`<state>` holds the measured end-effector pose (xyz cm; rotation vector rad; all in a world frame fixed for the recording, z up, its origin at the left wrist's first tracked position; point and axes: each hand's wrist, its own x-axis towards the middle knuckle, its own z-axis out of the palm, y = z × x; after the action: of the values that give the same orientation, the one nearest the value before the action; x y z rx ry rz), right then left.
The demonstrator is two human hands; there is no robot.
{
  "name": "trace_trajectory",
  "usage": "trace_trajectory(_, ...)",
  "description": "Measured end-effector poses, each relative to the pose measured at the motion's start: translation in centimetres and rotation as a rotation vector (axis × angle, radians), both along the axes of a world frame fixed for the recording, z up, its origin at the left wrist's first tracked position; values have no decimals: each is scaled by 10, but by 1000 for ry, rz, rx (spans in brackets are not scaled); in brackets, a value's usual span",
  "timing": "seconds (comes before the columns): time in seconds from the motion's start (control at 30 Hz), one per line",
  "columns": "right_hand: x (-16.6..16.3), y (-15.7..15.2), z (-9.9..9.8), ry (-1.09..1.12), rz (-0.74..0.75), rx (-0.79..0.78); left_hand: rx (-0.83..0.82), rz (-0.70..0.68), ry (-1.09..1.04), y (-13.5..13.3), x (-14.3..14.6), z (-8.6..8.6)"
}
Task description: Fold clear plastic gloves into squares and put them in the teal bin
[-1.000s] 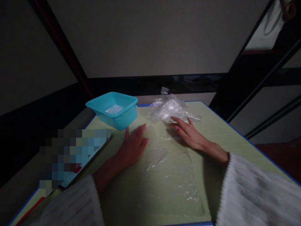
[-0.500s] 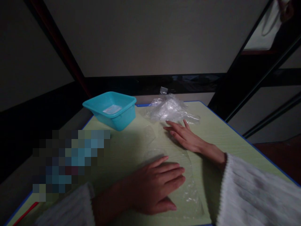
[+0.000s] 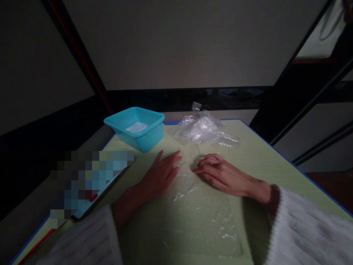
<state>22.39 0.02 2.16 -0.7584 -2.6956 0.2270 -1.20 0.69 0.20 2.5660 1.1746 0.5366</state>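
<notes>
A clear plastic sheet or bag (image 3: 201, 217) lies flat on the green table (image 3: 256, 154), running from the near edge up toward my hands. My left hand (image 3: 161, 175) rests flat on its upper left part, fingers stretched out and slightly spread. My right hand (image 3: 220, 175) sits on the upper right part with its fingers curled and fingertips pressed on the plastic's top edge. Both wrists come out of white knitted sleeves.
A turquoise plastic tub (image 3: 136, 127) with something pale inside stands at the far left. A crumpled heap of clear plastic bags (image 3: 204, 129) lies at the far edge. A blurred flat object (image 3: 88, 180) rests at the left. Dark walls surround the table.
My left hand has swept back up from the near part of the sheet to its upper left. My right hand has drawn back from the bag heap and curled its fingers.
</notes>
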Motion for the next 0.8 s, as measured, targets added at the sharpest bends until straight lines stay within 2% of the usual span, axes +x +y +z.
trace_trajectory(0.43, 0, 1, -1, 3, 11, -35, 7, 44, 51, 4, -1, -3)
trace_trajectory(0.57, 17, 10, 6, 71, -51, -13, 45, 58, 40, 3, -2, -1)
trace_trajectory(0.67, 41, 20, 10, 165, -223, 32, 113, -37, -12, -2, 0, 4)
trace_trajectory(0.8, 67, 28, 10, 170, -331, 41, 108, -369, -20, -22, 9, 14)
